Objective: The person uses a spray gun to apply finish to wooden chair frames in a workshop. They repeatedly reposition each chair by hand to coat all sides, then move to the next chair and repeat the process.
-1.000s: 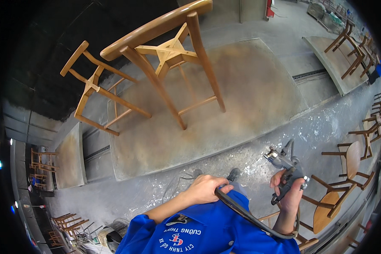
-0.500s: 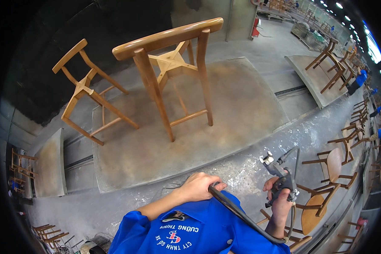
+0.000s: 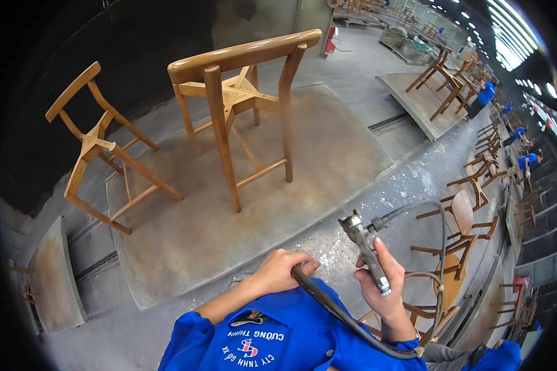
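Note:
My left hand, in front of the shirt, is closed round a dark hose that loops down toward my right forearm. My right hand grips a metal spray gun, its head pointing up and to the left toward the platform. A thinner hose arcs from the gun down the right side. Beyond my hands, a brown wooden chair frame without a seat stands on a stained flat platform. A second seatless frame stands to its left. Neither hand touches the chairs.
Another platform with chair frames lies at the back right. Several chairs, one with a round seat, line the right side, where people in blue stand. A rail track runs between platforms. A dark wall rises behind.
The spray gun has turned in my right hand and come left, its head now up and left. My left hand keeps the hose. The view has swung, shifting the right-hand chairs leftward.

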Motion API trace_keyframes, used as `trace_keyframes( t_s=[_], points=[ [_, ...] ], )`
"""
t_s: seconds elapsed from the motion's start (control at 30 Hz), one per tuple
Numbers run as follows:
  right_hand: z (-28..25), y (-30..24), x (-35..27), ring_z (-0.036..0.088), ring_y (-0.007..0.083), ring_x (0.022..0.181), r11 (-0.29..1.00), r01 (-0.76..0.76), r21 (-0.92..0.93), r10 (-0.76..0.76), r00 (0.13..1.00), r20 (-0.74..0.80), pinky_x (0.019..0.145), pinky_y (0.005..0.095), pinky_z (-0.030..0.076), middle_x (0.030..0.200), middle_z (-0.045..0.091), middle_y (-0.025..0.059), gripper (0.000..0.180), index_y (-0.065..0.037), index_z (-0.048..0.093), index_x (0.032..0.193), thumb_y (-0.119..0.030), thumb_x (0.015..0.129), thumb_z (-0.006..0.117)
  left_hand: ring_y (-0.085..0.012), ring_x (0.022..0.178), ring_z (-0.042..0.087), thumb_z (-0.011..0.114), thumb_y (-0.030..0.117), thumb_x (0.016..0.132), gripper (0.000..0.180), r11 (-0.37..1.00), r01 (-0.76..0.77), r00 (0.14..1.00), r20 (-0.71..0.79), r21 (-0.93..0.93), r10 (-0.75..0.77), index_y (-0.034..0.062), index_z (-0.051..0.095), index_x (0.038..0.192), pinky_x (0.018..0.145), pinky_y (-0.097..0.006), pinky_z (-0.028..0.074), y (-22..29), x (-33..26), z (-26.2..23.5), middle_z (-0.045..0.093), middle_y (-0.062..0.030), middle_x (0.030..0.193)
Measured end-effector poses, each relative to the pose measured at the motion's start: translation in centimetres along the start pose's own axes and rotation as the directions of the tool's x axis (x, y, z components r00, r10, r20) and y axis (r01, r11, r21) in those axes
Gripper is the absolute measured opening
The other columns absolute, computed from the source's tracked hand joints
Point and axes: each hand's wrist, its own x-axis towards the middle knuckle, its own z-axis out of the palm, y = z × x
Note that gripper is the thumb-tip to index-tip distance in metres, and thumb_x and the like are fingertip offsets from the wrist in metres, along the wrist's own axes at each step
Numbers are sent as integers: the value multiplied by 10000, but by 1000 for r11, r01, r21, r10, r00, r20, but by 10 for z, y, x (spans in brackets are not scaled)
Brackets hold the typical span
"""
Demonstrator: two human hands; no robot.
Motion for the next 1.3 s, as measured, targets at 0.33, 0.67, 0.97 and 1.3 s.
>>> trace_keyframes(
  t_s=[0.33,0.67,0.97,1.3],
  points=[
    [57,-58,20,632,261,667,930,21,-367,65,973,220,607,342,508,863,641,155,762,-30,508,1409,-48,721,835,-289,569,651,666,192,924,174,999,-26,992,-121,-21,23,27,714,895,529,-373,490,-12,-63,-40,637,-155,647],
    [-38,-157,50,457,23,484,993,-114,35,119,942,-314,416,178,313,744,637,50,855,-9,594,1170,-786,817,552,-353,780,676,643,176,912,112,963,-271,959,86,-9,271,72,670,943,642,-429,523,20,-60,-89,712,-131,862],
    [-64,-290,149,452,56,418,965,211,-158,-205,977,56,432,217,375,587,509,34,837,17,547,797,-812,843,443,-297,805,727,680,130,913,201,784,-592,794,35,-188,608,16,659,1077,679,-355,571,95,-46,-103,736,-141,887],
    [-56,-315,238,459,49,410,872,-49,-488,34,999,-40,358,171,288,589,576,38,706,-37,610,735,-694,942,457,-310,837,722,661,14,839,275,771,-576,786,74,-272,613,29,637,1113,723,-364,570,109,-44,-99,734,-141,907]
  ],
)
